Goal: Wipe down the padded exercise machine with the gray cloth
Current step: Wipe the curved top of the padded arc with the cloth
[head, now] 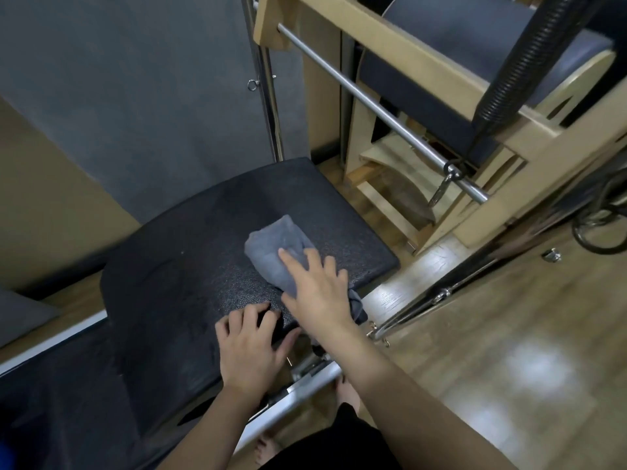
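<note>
R hand [317,286] flat on gray cloth [276,247], L hand [249,346] on pad [176,266]

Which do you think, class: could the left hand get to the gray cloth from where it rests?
Probably yes. The left hand rests on the black pad beside the gray cloth, with bare pad between them, though the right hand covers the cloth's near end.

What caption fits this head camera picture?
Right hand presses the gray cloth on the black pad; left hand rests beside.
</note>
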`<state>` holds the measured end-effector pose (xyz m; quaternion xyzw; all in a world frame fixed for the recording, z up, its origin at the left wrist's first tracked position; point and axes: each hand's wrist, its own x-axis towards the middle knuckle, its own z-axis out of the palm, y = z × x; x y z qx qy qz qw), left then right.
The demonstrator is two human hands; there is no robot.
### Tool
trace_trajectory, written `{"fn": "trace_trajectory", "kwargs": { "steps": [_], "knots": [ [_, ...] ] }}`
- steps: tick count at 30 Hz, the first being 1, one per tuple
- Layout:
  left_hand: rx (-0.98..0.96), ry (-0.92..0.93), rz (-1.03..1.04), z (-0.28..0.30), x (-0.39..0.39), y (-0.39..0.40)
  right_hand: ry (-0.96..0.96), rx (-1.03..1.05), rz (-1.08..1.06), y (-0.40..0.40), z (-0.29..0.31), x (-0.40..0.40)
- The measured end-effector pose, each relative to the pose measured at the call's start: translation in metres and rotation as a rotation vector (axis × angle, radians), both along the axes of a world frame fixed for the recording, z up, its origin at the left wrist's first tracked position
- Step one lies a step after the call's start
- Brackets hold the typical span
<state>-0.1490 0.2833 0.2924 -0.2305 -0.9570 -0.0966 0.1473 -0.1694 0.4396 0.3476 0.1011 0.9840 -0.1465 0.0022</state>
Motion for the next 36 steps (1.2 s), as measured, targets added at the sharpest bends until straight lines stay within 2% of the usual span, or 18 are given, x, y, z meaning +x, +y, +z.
{"fn": "trace_trajectory", "kwargs": {
  "steps": [7, 10, 12, 15, 18, 21, 24, 29, 31, 33, 36],
  "knots": [
    [-0.003, -0.041, 0.008, 0.004, 0.0, 0.004, -0.088, -0.082, -0.532, 0.092, -0.017, -0.019],
    [-0.017, -0.076, -0.015, 0.009, -0.004, 0.009, -0.101, -0.157, -0.647, 0.107, -0.018, -0.021],
    [-0.009, -0.097, -0.123, 0.012, -0.01, 0.014, -0.086, -0.153, -0.628, 0.098, -0.014, -0.021],
    [-0.004, -0.111, -0.317, 0.014, -0.02, 0.032, -0.048, -0.116, -0.491, 0.068, -0.008, -0.015],
    [-0.02, -0.161, -0.322, 0.012, -0.026, 0.044, -0.035, -0.093, -0.281, 0.037, -0.002, -0.004],
    [-0.036, -0.133, -0.344, 0.006, -0.025, 0.04, -0.048, -0.116, -0.142, 0.037, -0.002, 0.005],
    [-0.014, -0.117, -0.342, 0.006, -0.025, 0.04, -0.053, -0.125, -0.216, 0.06, -0.007, 0.004],
    [-0.002, -0.119, -0.349, 0.007, -0.021, 0.042, -0.089, -0.225, -0.67, 0.11, -0.017, -0.016],
    [-0.014, -0.114, -0.341, 0.007, -0.021, 0.042, -0.119, -0.263, -0.768, 0.119, -0.018, -0.021],
    [-0.02, -0.11, -0.339, 0.007, -0.023, 0.042, -0.117, -0.241, -0.751, 0.115, -0.016, -0.024],
    [-0.033, -0.108, -0.341, 0.006, -0.025, 0.042, -0.101, -0.184, -0.587, 0.088, -0.007, -0.019]
  ]
}}
